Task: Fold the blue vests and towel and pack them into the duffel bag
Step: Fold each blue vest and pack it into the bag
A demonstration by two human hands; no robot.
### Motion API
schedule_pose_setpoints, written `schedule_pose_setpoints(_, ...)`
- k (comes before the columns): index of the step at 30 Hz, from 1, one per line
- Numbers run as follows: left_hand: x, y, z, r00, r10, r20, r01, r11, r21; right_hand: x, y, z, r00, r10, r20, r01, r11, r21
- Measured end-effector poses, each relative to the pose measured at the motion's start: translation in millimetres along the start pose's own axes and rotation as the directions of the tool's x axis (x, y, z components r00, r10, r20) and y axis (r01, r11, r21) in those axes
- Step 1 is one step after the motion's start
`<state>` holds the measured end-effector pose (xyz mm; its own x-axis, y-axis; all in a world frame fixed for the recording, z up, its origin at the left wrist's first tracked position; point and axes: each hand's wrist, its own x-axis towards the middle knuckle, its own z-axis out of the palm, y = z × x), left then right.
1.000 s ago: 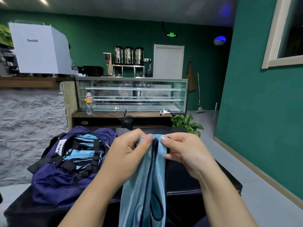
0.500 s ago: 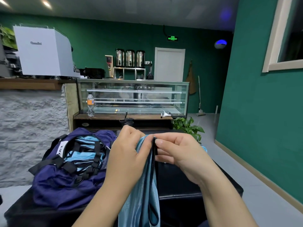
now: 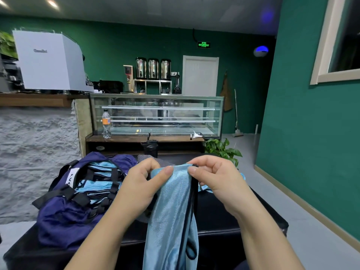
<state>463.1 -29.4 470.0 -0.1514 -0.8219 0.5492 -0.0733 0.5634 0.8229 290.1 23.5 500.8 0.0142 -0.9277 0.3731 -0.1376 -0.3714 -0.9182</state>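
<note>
The blue vest (image 3: 171, 211) is hanging in front of the person, just to the right of the duffel bag (image 3: 64, 217), and both hands are holding it up by its top edge. The left hand (image 3: 144, 184) is pinching the left corner between thumb and fingers, and the right hand (image 3: 212, 176) is pinching the right corner with the dark trim. This vest is not folded yet. Inside the open bag, several folded blue vests (image 3: 99, 180) are already lying. Right of the bag, behind the right hand, another blue piece (image 3: 204, 187) is waiting on the black table (image 3: 224, 215). I cannot tell where the towel is, so I judge that the task is well along but not finished.
</note>
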Motion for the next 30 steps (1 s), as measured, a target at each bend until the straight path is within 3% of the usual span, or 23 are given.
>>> schedule_pose_setpoints(3,1,2,-7,0.999,0.028,0.031,-0.026,0.996,-0.082,1,1,-7,0.999,-0.002,-0.044,0.001,1.0,-0.014)
schedule_pose_setpoints(10,5,-10,-14,0.987,-0.124,0.107,0.111,0.987,0.116,2,4,-8,0.998,-0.049,-0.039,0.049,0.999,-0.001)
schedule_pose_setpoints(14,-4,-11,-2,0.924,-0.308,0.228,0.33,0.942,-0.067,1,6,-7,0.997,-0.072,-0.004,0.072,0.997,0.012)
schedule_pose_setpoints(18,-10,1,6,0.904,-0.335,0.264,0.385,0.908,-0.166,2,6,-9,0.997,-0.074,-0.012,0.074,0.997,0.011)
schedule_pose_setpoints(20,-9,8,10,0.936,-0.309,0.169,0.346,0.897,-0.276,2,5,-10,0.997,-0.076,-0.031,0.076,0.997,0.013)
schedule_pose_setpoints(22,-6,10,11,0.97,-0.243,0.019,0.238,0.931,-0.276,3,4,-11,0.996,-0.078,-0.038,0.078,0.997,-0.017)
schedule_pose_setpoints(26,2,6,7,0.978,-0.021,-0.206,0.029,0.999,0.033,6,2,-12,0.993,-0.105,-0.06,0.095,0.984,-0.148)
schedule_pose_setpoints(30,8,27,8,0.94,0.24,-0.244,-0.154,0.933,0.325,19,-13,-12,0.986,-0.136,-0.096,0.107,0.96,-0.257)
